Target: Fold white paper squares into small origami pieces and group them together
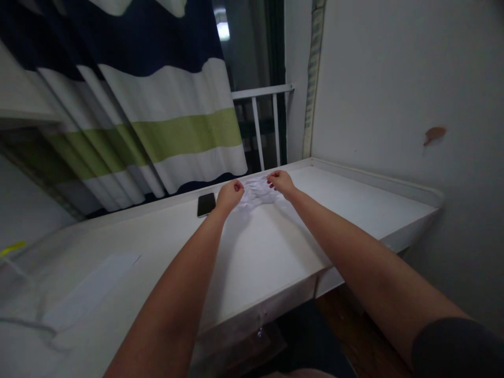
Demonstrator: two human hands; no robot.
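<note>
A white, crumpled, cloth-like piece (256, 191) lies at the back of the white table, stretched between my two hands. At its left end, my left hand (230, 195) is closed in a pinch on it. On the opposite end, my right hand (280, 182) pinches it with thumb and fingers. The piece shows gathers and wrinkles, and its exact kind cannot be made out. Just left of my left hand lies a dark-screened phone (206, 205), flat on the table.
The white table (268, 252) has a raised rim along its back and right side. A pale flat sheet (92, 289) and a grey cable (29, 323) are at the left. Behind hang striped curtains (185, 136) beside a white railing (258, 126). A wall stands at the right.
</note>
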